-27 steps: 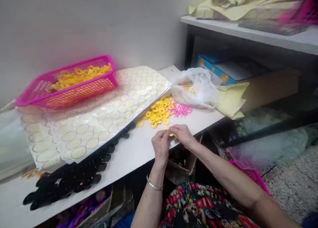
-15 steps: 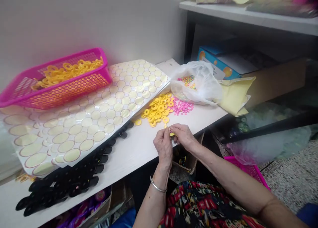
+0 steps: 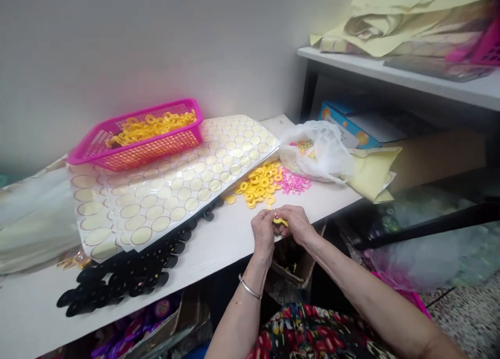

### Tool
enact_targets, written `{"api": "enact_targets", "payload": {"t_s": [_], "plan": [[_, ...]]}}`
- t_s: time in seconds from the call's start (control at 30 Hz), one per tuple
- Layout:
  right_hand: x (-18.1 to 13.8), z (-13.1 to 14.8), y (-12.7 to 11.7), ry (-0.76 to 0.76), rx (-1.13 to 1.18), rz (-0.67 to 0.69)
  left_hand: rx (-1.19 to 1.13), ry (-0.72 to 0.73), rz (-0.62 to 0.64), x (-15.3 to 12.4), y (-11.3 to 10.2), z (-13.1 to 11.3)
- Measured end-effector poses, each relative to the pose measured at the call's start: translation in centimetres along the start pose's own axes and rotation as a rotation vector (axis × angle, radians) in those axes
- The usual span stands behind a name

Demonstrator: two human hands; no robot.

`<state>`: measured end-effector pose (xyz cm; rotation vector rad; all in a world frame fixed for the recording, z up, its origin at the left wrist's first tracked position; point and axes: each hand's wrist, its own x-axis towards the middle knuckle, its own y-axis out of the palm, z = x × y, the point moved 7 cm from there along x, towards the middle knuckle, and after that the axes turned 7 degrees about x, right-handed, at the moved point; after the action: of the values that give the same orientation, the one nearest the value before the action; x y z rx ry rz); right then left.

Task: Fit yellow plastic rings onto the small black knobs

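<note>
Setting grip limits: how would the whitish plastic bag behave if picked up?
The plastic bag is probably floppy, since its thin film lies crumpled. Its load would likely shift, as the small multicoloured pieces inside look loose.

Right grip [image 3: 296, 223] holding a yellow piece [image 3: 279, 221], left grip [image 3: 263, 230] against it, yellow rings [image 3: 259, 184] beside pink beads [image 3: 295, 183]
</note>
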<state>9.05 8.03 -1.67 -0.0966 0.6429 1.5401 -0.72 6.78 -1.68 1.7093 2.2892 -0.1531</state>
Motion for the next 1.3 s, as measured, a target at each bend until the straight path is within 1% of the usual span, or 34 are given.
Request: {"api": "enact_targets", "payload": {"t_s": [0.13, 0.27, 0.4, 0.5, 0.63, 0.7, 0.77, 0.87, 0.97, 1.03, 1.1, 1.17, 1.3], "plan": [[-0.3, 0.4, 0.2, -0.063, -0.04, 0.005, 0.046, 0.055, -0.027, 0.2, -0.1, 0.0], [-0.4, 0.4, 0.2, -0.08, -0.095, -0.008, 0.12, 0.045, -0.053, 0.1, -0.2, 0.3], [-0.3, 0.4, 0.1, -0.087, -0.127, -0.022, 0.163, 0.086, -0.077, -0.5, -0.2, -0.2], [-0.1, 0.8, 0.1, -0.088, -0.129, -0.002, 0.166, 0.094, -0.081, -0.8, 0.2, -0.7], [0.2, 1.4, 0.2, -0.112, -0.148, 0.015, 0.249, 0.208, -0.177, -0.5, 0.1, -1.6], [0.2, 1.0, 0.1, -0.1, -0.15, 0.021, 0.251, 0.203, -0.181, -0.4, 0.0, -1.1], [0.0, 0.4, 0.0, -0.081, -0.125, 0.048, 0.206, 0.15, -0.149, -0.3, -0.1, -0.4], [-0.7, 0.1, 0.1, -0.066, -0.022, 0.148, 0.149, 0.115, -0.069, -0.5, -0.2, -0.1], [-1.4, 0.3, -0.2, -0.063, 0.081, 0.213, 0.128, 0.174, 0.088, -1.0, -0.1, -0.9], [-1.5, 0.4, -0.7, -0.065, 0.119, 0.2, 0.133, 0.203, 0.214, -1.4, 0.2, -1.3], [-1.6, 0.4, -1.1, -0.069, 0.136, 0.193, 0.172, 0.216, 0.297, -1.8, 0.3, -1.3], [-1.8, 0.5, -1.1, -0.083, 0.123, 0.218, 0.224, 0.238, 0.313, -2.1, 0.2, -1.4], [-2.8, 0.9, -1.4, -0.139, 0.011, 0.258, 0.251, 0.317, 0.295, -2.9, 0.3, -1.6]]}}
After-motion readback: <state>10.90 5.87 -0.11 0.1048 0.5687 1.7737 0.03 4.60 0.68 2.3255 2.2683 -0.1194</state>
